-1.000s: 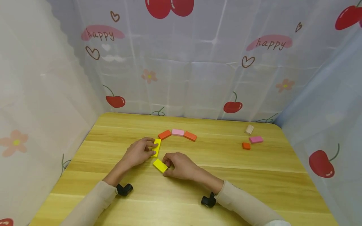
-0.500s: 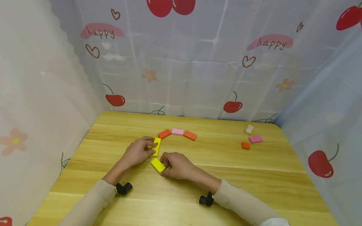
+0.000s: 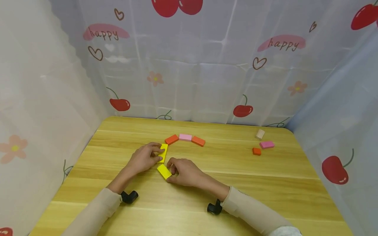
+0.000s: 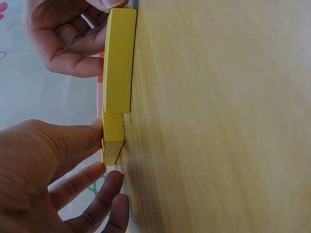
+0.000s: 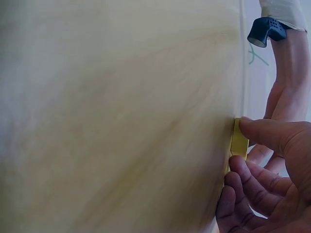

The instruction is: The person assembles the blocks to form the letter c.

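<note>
Two yellow blocks lie nearly end to end on the wooden table. My left hand (image 3: 144, 158) reaches over the upper yellow block (image 3: 165, 147), its thumb and fingertips holding it against the tabletop. Just below, my right hand (image 3: 186, 173) pinches the lower yellow block (image 3: 163, 171) at its right end between thumb and index finger. In the left wrist view the lower yellow block (image 4: 119, 58) stands in front of the upper one (image 4: 114, 128), their ends close together. An orange block (image 3: 171, 139), a pink block (image 3: 185, 137) and another orange block (image 3: 198, 141) continue the curve from the upper yellow block.
Toward the back right lie a pale wooden-coloured block (image 3: 260, 134), a pink block (image 3: 267, 145) and a small orange block (image 3: 257, 151). Patterned curtains (image 3: 189, 82) enclose the table (image 3: 260, 190) at the back and sides.
My right hand has slid the lower yellow block slightly left and up, nearer the end of the upper yellow block. The left hand has stayed in place.
</note>
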Demonstrator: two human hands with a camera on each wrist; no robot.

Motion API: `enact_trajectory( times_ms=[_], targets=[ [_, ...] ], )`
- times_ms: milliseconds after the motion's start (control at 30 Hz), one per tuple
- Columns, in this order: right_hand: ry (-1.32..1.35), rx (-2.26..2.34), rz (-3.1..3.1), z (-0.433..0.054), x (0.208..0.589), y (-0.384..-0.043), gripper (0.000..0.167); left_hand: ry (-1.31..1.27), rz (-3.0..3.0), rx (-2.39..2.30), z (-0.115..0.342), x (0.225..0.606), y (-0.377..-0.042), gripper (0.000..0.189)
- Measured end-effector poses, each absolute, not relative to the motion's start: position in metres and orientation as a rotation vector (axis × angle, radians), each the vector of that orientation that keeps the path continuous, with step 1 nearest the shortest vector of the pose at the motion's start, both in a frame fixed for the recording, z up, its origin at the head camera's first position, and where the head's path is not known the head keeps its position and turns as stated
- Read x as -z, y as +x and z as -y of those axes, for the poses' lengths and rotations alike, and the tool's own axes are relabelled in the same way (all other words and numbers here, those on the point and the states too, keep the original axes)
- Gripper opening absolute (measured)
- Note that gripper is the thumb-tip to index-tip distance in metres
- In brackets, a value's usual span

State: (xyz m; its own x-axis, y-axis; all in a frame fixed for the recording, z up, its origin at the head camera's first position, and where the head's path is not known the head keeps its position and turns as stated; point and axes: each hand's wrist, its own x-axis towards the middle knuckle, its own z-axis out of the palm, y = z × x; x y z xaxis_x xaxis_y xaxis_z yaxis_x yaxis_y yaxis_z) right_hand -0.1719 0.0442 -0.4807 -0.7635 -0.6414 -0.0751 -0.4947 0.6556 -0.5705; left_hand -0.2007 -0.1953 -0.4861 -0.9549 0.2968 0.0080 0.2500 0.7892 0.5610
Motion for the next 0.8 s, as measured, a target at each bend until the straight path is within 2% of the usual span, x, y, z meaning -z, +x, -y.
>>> enact_trajectory(
  times_ms=[500,800],
  targets=[
    [-0.886,0.802,-2.614,-0.051,0.480,-0.174,0.043,0.435,-2.895,-0.877,0.194,0.486,-0.201,0.037],
    [-0.814,0.888,-2.633,-0.083,0.480,-0.179,0.040,0.435,-2.902,-0.877,0.193,0.486,-0.201,0.037]
  ],
)
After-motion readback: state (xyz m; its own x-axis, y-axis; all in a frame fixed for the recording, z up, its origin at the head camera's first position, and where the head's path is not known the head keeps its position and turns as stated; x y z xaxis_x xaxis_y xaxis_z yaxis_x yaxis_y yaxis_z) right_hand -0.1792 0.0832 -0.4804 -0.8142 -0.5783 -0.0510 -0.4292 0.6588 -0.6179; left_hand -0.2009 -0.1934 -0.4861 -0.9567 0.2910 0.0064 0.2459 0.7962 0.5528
